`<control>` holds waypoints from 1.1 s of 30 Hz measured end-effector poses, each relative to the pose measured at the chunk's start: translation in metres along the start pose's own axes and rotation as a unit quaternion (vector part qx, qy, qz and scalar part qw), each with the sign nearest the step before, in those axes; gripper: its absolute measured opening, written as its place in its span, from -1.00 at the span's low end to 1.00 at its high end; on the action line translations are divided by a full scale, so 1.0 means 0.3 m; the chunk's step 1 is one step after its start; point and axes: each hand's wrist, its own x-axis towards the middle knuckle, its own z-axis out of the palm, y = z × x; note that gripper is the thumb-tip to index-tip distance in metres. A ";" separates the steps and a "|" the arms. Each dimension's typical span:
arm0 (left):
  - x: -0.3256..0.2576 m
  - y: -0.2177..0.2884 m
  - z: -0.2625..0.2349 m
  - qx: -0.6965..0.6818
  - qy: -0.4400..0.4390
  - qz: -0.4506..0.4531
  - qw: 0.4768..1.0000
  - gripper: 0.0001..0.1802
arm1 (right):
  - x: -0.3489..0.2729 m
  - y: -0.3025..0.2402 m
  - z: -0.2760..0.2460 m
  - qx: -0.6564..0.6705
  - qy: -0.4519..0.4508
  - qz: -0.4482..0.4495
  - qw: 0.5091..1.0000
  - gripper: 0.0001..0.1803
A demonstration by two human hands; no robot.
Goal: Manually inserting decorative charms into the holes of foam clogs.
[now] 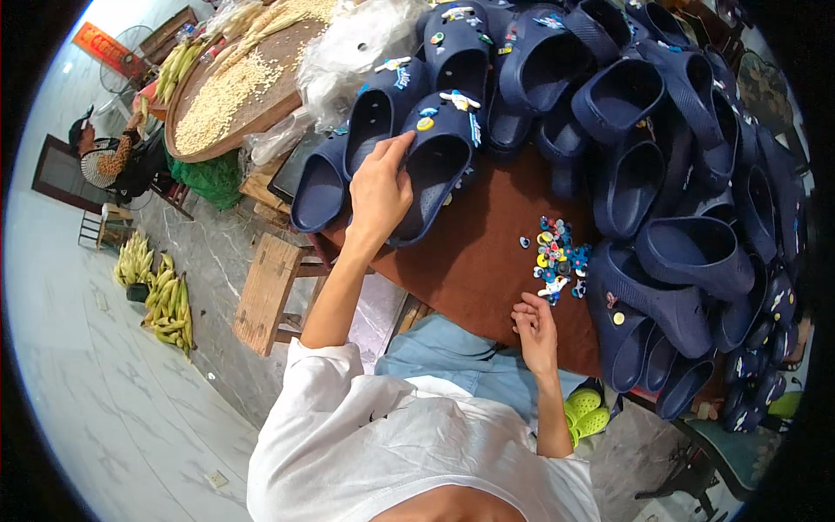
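Observation:
My left hand (381, 193) grips the left rim of a navy clog (432, 170), which carries colourful shoe charms on its toe. Other navy clogs with charms, one of them (374, 122) right behind my hand, stand beside and beyond it. Over the front of the brown cloth (487, 261), my right hand (536, 329) hovers with its fingers loosely bent and apart, nothing visible in them. Just beyond its fingertips lies a small heap of shoe charms (557, 257) in blue, yellow, white and red.
Piled navy clogs (696, 261) fill the right side. A round tray (187, 150) of pale kernels and clear plastic bags (357, 52) stand at the back left. A wooden stool (265, 291), corn cobs (170, 309) and green clogs (584, 413) are lower down. A seated person (109, 161) is far left.

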 end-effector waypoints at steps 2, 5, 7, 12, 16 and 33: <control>-0.009 -0.013 0.009 0.021 -0.020 0.002 1.000 -0.40 | -0.001 -0.009 0.007 0.003 -0.006 -0.002 1.000 -0.61; -0.025 -0.006 0.019 0.017 -0.023 -0.014 1.000 -0.40 | 0.001 -0.017 0.005 -0.007 -0.010 -0.003 1.000 -0.61; -0.025 -0.005 0.019 0.012 -0.014 -0.013 1.000 -0.40 | 0.002 -0.020 -0.002 -0.004 -0.006 -0.007 1.000 -0.62; -0.026 -0.012 0.012 0.023 -0.006 -0.020 1.000 -0.45 | 0.002 -0.016 -0.009 -0.001 -0.005 -0.009 1.000 -0.62; -0.032 -0.012 -0.021 -0.024 -0.017 -0.051 0.998 -0.50 | 0.003 -0.017 -0.002 -0.003 -0.010 0.000 1.000 -0.62; 0.214 -0.450 -0.290 -0.320 0.025 -0.059 0.945 -0.54 | 0.004 0.013 -0.013 -0.031 -0.013 0.021 0.999 -0.65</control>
